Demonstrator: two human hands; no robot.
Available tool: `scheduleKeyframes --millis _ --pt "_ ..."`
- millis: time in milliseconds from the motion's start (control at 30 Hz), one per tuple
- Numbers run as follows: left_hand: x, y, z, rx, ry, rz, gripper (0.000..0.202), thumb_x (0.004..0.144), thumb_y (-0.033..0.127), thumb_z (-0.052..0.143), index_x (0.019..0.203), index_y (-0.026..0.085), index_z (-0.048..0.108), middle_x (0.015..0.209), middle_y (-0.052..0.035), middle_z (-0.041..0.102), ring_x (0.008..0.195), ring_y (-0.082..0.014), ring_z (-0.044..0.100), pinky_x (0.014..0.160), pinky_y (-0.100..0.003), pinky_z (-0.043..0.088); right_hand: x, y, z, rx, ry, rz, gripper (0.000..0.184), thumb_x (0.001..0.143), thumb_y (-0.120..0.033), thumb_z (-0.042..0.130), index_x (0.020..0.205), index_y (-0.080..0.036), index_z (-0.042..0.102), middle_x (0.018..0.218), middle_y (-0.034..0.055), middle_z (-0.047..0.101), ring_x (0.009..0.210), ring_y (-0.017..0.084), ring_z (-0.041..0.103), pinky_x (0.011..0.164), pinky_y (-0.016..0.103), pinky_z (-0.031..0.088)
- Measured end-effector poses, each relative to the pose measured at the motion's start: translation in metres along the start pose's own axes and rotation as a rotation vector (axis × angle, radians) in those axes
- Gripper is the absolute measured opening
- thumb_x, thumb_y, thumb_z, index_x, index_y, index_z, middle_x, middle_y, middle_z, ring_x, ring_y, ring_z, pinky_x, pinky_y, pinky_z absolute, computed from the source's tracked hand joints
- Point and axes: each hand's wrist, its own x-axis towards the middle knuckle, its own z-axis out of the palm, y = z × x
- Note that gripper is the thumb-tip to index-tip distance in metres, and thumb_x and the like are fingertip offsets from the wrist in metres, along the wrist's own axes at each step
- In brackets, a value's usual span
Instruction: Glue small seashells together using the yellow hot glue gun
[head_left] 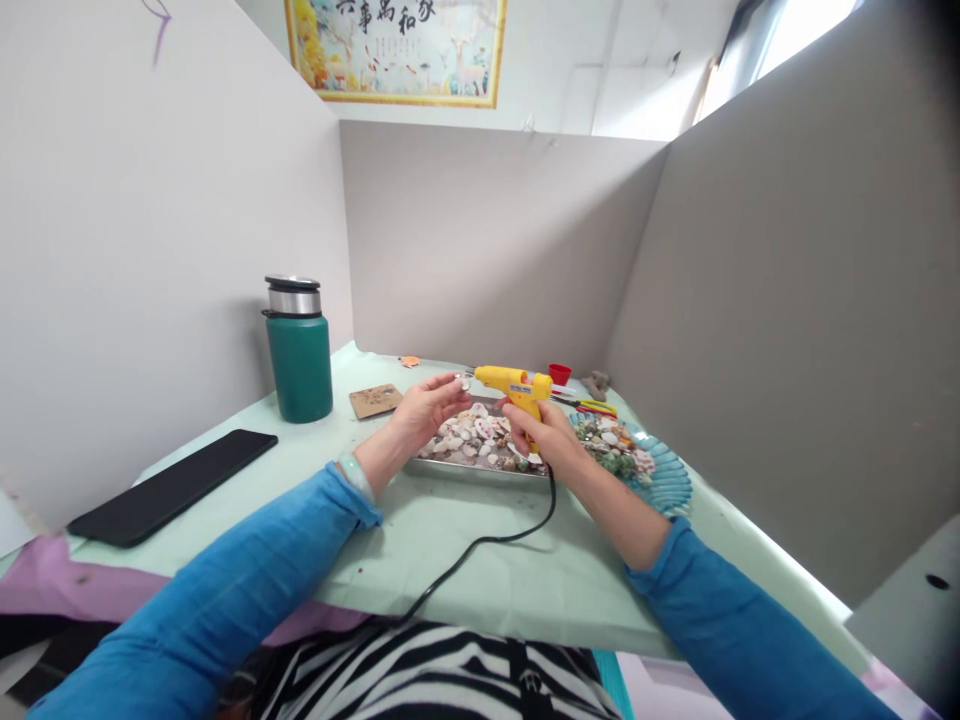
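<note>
Both hands are raised near each other above a metal tray (484, 473) of shells (466, 432); the left hand (427, 407) holds a small pale piece (464, 384) at the tip of the yellow glue gun (519, 384), contact unclear. If either hand slips, a hot tip could burn the left, and a snagged black cord (480, 543) could jerk the gun. The left's fingertips pinch nearly closed; the right hand (551, 432) wraps the grip
</note>
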Motion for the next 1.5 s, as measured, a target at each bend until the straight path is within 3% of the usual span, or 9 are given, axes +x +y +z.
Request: scheduleKeyframes --millis 167,1133,1500 --pt "0.0002 -0.0005 0.0001 0.0 0.016 0.006 0.028 0.067 0.011 0.073 0.092 0.01 0.06 0.079 -0.0051 0.066 0.07 -0.0139 0.065 0.085 -0.036 0.051 -0.0011 -0.001 0.0019 0.003 -0.01 0.034 0.029 0.079 -0.047 0.058 0.091 -0.02 0.059 0.042 -0.0067 0.041 0.04 0.01 0.035 0.046 0.026 0.027" --pt "0.0005 -0.0014 -0.0008 0.04 0.037 0.047 0.029 0.067 0.011 0.074 0.092 0.01 0.06 0.077 -0.0054 0.066 0.068 -0.0144 0.065 0.083 -0.037 0.051 -0.0001 0.0044 0.0019 -0.014 -0.017 0.023 0.032 0.081 -0.047 0.057 0.092 -0.017 0.057 0.044 -0.0074 0.041 0.041 0.009 0.035 0.046 0.024 0.027" --pt "0.0032 -0.0019 -0.0019 0.017 0.032 0.04 0.025 0.069 0.012 0.072 0.092 0.009 0.061 0.079 -0.0067 0.067 0.071 -0.0156 0.066 0.083 -0.036 0.051 -0.0004 0.002 0.0029 -0.041 -0.007 0.02 0.029 0.08 -0.046 0.057 0.085 -0.018 0.056 0.044 -0.0066 0.042 0.041 0.009 0.035 0.045 0.024 0.026"
